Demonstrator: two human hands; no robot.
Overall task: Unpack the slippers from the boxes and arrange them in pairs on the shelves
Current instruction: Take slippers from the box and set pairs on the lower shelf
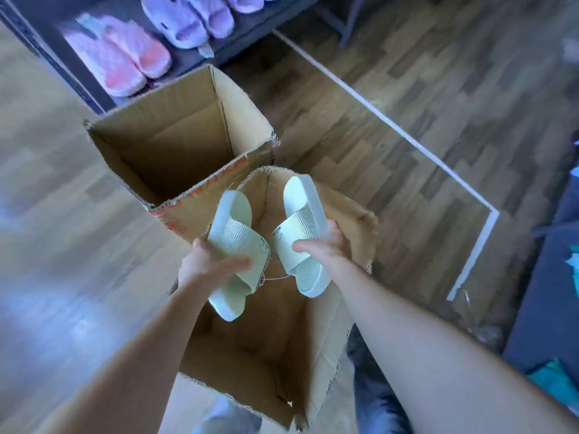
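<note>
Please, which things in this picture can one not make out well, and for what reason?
Head view:
- Tag print on the pale green slippers: too small.
- Pink slippers on the shelf: blurred.
- Purple slippers: cut off by the top edge.
- Near box, its bottom: partly hidden by the slippers, left hand and right hand.
- Blue and teal things: cut off by the right edge.

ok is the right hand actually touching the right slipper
Touching. The head view shows the right hand gripping the right slipper, thumb across its strap and fingers curled round its far edge.
</note>
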